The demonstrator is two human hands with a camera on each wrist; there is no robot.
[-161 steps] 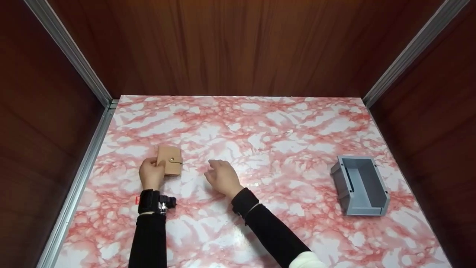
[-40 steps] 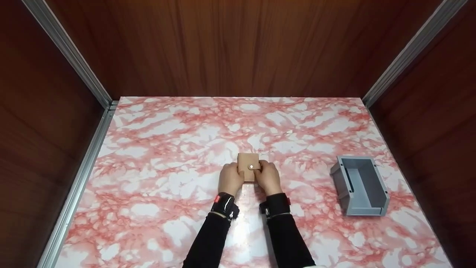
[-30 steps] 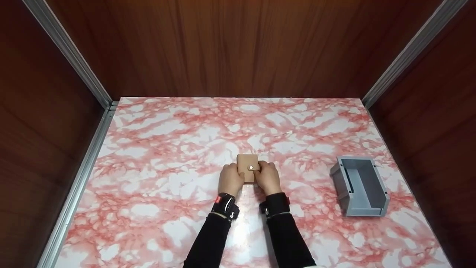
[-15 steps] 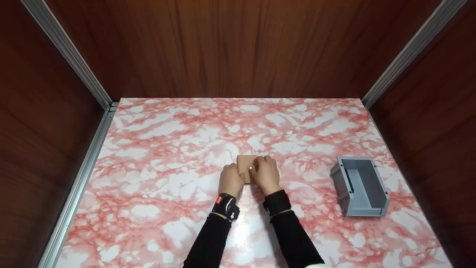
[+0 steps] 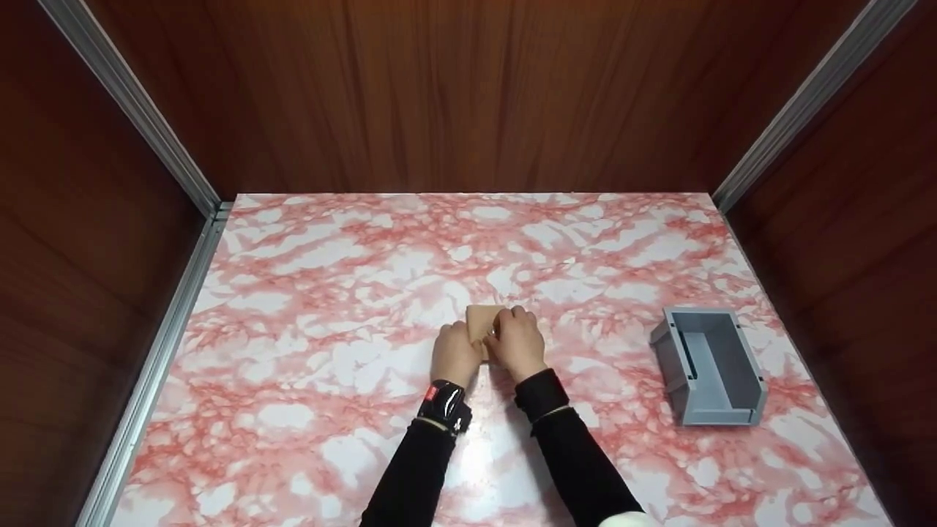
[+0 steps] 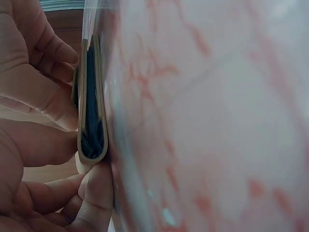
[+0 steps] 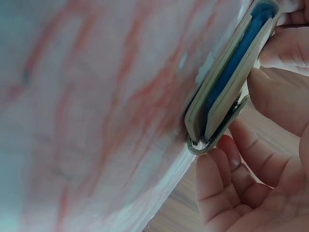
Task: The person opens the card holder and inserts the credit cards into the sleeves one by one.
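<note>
A tan wallet (image 5: 482, 318) with a snap strap lies at the middle of the table, blue sleeves showing between its covers in both wrist views. My left hand (image 5: 454, 354) grips its folded spine, thumb on the top cover and fingers underneath, as the left wrist view shows. On the other side, my right hand (image 5: 520, 341) pinches the snap strap (image 7: 235, 112) near the snap. The right thumb presses on the top cover, and its curled fingers lie beside the edge where the strap wraps round. In the head view this hand covers most of the strap.
A grey open-front plastic bin (image 5: 708, 366) stands on the right part of the red-and-white marbled table (image 5: 329, 241). Dark wood-grain panels (image 5: 468, 95) enclose the back and both sides, with metal rails (image 5: 139, 110) at the corners.
The left hand carried the wallet from the left to the middle, where both hands now hold it. Lately the right hand shifted left from the wallet's edge over the snap; the left stays still.
</note>
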